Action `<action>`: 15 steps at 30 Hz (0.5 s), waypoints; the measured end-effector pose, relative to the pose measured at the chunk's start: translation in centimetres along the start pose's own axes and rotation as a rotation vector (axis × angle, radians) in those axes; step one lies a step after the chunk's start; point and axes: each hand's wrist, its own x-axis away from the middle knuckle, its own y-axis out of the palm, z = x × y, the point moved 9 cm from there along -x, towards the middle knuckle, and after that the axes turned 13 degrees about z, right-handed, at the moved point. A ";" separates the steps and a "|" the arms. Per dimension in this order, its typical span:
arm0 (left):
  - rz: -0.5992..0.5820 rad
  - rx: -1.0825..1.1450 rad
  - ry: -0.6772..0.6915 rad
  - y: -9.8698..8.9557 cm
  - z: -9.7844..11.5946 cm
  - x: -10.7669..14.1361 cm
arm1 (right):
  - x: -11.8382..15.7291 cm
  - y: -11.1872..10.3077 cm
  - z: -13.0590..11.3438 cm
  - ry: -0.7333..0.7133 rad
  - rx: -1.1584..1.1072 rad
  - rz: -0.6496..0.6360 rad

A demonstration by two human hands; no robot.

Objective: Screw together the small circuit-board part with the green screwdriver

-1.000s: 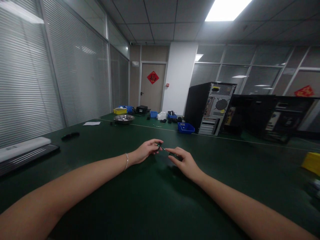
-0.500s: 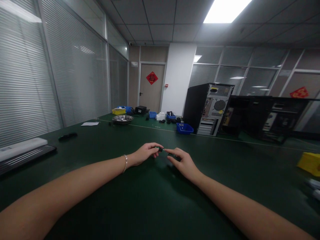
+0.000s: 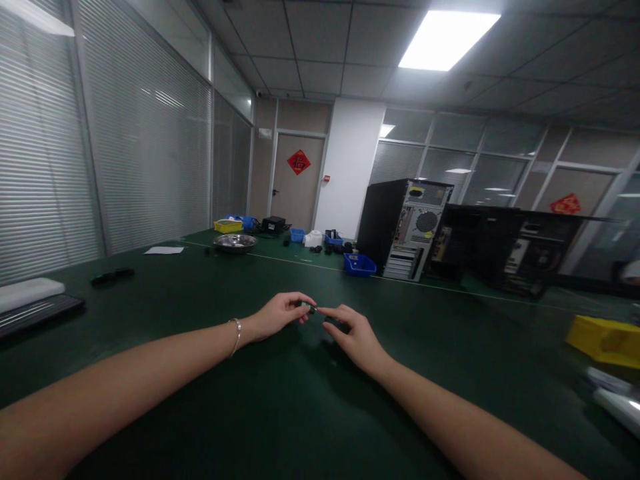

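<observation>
My left hand (image 3: pixel 283 315), with a bracelet at its wrist, pinches a small dark piece (image 3: pixel 312 310) that shows some green and a light, shiny end. The piece is too small to name. Just to the right is my right hand (image 3: pixel 356 333), its index finger stretched out to the shiny end, touching it or very close. The right thumb stands apart from that finger. A dark patch shows between them; whether it is a thing or shadow I cannot tell. Both hands are low over the dark green table (image 3: pixel 280 400).
A blue bin (image 3: pixel 359 265) stands before a black computer tower (image 3: pixel 385 230). Farther left are a metal bowl (image 3: pixel 235 243) and a white paper (image 3: pixel 164 251). A keyboard (image 3: pixel 43 313) lies at the left edge, a yellow bin (image 3: pixel 605 339) at the right.
The camera has turned a little right and up, so the whole scene sits farther left and slightly lower. Both hands keep nearly the same pose around the small piece.
</observation>
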 end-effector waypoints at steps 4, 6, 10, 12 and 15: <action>-0.027 0.058 -0.043 0.1 -0.1 0.1 | 0.0 -0.1 -0.4 -0.005 -0.021 -0.007; -0.045 0.095 -0.070 0.2 -0.3 0.2 | 0.0 -0.1 -0.6 -0.012 -0.030 -0.009; -0.065 0.145 -0.099 0.2 -0.4 0.2 | 0.0 0.0 -0.6 0.003 -0.037 -0.022; -0.074 0.172 -0.109 0.3 -0.5 0.2 | 0.0 -0.1 -0.5 0.016 -0.046 -0.027; -0.079 0.208 -0.117 0.3 -0.6 0.2 | 0.0 -0.1 -0.7 0.020 -0.066 -0.029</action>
